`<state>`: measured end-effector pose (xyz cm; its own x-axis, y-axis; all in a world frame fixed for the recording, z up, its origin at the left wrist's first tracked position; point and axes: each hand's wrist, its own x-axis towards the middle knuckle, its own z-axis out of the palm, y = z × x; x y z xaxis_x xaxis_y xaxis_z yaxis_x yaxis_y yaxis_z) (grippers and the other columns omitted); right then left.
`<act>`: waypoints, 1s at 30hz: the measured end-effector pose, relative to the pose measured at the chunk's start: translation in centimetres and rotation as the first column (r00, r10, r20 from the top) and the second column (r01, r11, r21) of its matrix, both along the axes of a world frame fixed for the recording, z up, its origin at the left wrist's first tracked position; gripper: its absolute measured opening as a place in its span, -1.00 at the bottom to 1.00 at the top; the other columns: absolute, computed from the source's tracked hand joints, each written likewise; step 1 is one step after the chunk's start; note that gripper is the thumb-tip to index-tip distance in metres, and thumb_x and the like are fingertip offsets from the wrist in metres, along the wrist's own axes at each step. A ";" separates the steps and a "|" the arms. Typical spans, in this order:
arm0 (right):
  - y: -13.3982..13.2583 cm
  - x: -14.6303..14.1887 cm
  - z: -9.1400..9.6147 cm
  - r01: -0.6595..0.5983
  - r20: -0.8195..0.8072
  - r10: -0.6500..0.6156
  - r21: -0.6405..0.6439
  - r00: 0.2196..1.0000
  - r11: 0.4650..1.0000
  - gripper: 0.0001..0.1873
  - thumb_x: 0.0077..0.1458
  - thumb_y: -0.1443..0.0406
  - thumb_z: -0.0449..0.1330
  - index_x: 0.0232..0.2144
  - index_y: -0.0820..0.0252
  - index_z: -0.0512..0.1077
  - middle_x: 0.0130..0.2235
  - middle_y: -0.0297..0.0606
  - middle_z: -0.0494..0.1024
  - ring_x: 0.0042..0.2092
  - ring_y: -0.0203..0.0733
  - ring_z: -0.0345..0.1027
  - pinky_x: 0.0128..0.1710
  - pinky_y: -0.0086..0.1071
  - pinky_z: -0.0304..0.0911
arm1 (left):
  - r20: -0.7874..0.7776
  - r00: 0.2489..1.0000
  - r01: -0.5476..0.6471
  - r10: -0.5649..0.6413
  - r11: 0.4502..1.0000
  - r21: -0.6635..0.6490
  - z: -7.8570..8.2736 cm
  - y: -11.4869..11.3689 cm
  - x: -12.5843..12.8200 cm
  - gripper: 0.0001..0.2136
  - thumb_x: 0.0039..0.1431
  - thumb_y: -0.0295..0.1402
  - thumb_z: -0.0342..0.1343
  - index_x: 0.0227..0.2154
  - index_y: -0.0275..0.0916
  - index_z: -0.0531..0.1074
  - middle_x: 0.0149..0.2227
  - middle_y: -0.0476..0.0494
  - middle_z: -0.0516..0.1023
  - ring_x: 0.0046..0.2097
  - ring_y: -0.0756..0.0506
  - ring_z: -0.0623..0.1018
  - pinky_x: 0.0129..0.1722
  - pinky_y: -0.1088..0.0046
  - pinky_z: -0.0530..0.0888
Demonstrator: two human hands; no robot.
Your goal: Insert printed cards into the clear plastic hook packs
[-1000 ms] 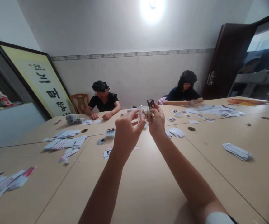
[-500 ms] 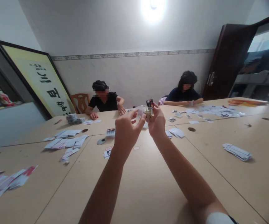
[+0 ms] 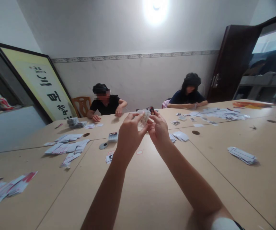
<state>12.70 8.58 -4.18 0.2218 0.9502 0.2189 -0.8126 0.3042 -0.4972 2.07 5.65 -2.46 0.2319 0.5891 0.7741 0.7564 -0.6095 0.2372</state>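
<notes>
Both hands are raised over the middle of the table, close together at a small clear plastic box [image 3: 144,118]. My left hand [image 3: 131,130] grips its left side, thumb in front and fingers along the top. My right hand [image 3: 159,128] is closed at the right side of the box, fingertips against it. A small dark printed card [image 3: 150,110] stands up behind the right fingertips; whether it is attached to the box I cannot tell. The box's contents are too blurred to make out.
On the table [image 3: 142,185] lie white paper packets [image 3: 67,145], a bundle of white strips [image 3: 242,155], a clear box with a dark label [image 3: 112,137] and a grey disc [image 3: 103,146]. Two people [image 3: 105,103] sit across. Spread papers [image 3: 221,113] lie at the far right.
The box has tilted and turned in my hands, and the right fingers have shifted in toward it. The dark card has dropped lower and left. Opposite, a person's hand has moved left.
</notes>
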 end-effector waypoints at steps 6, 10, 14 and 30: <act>0.1 0.4 0.1 -0.026 -0.037 0.024 -0.065 0.999 0.998 -0.62 -0.23 0.47 0.30 -0.34 0.09 0.29 -0.40 -0.46 0.50 -0.35 -0.28 0.52 -0.29 -0.39 0.45 | -0.114 0.992 0.047 -0.047 0.999 -0.002 -0.2 1.4 -0.6 -0.67 0.38 -0.38 0.04 0.12 -0.33 0.49 0.07 -0.37 0.60 0.16 -0.27 0.55 0.18 0.10 0.45; 0.3 0.6 0.1 -0.006 -0.039 0.002 -0.092 0.999 0.996 -0.61 -0.23 0.39 0.37 -0.34 0.08 0.29 -0.38 -0.44 0.50 -0.33 -0.24 0.53 -0.30 -0.34 0.46 | -0.206 0.978 0.023 -0.040 0.996 -0.084 -0.1 1.7 -0.5 -0.65 0.40 -0.44 0.00 0.16 -0.41 0.44 0.12 -0.46 0.55 0.14 -0.29 0.56 0.14 0.09 0.49; 0.2 0.6 0.1 0.014 0.018 -0.013 -0.052 1.000 0.999 -0.54 -0.30 0.43 0.40 -0.35 0.08 0.28 -0.41 -0.45 0.48 -0.34 -0.25 0.49 -0.30 -0.36 0.45 | -0.198 0.978 0.045 -0.064 0.994 -0.095 -0.1 1.7 -0.5 -0.64 0.42 -0.43 -0.02 0.18 -0.40 0.43 0.12 -0.46 0.54 0.17 -0.29 0.54 0.17 0.07 0.46; -0.5 0.5 0.3 0.069 0.255 -0.106 0.147 0.961 0.987 -0.44 -0.32 0.41 0.29 -0.14 0.05 0.40 0.00 -0.32 0.43 -0.20 -0.26 0.42 -0.33 -0.40 0.44 | 0.499 0.834 0.390 -0.237 0.892 -0.229 0.5 2.5 -3.8 -0.60 0.08 -0.25 0.34 -0.01 -0.23 0.53 -0.12 -0.23 0.61 -0.14 -0.15 0.64 -0.26 0.40 0.59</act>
